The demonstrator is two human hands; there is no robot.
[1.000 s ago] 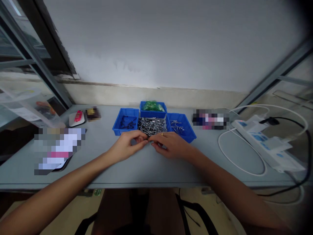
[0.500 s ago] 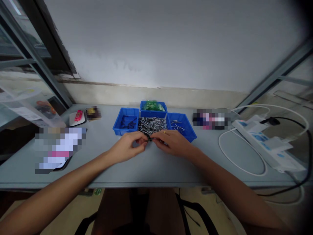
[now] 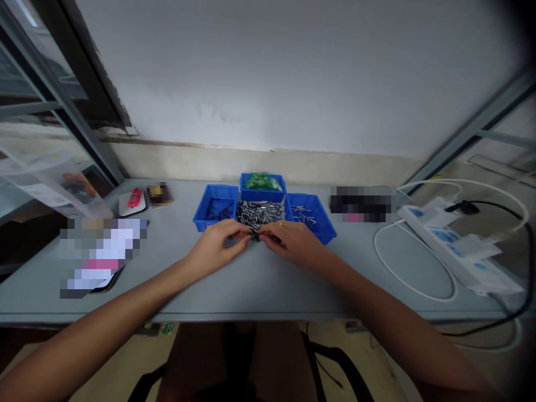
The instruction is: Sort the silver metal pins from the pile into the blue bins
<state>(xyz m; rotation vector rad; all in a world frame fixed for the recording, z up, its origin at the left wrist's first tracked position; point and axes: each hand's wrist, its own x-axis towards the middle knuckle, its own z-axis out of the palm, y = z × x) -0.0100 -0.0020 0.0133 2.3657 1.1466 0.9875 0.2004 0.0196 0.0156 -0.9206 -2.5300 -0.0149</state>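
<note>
My left hand and my right hand meet just in front of a heap of thin shiny metal pins. Both are closed, fingertips pinching a small dark piece between them; its kind is too small to make out. Left of the heap is a blue tray with thin black pieces in it. On the right, partly behind my right hand, a second blue tray holds several metal pins. Behind the heap, a third blue tray contains green plastic-looking items.
A phone lies on the grey table at left, near a white device with a pink object. At right are a white power strip and looping cables. A wall rises behind.
My left hand's fingers have shifted slightly around the small dark piece, with the thumb a little higher. The trays and the heap stay where they were.
</note>
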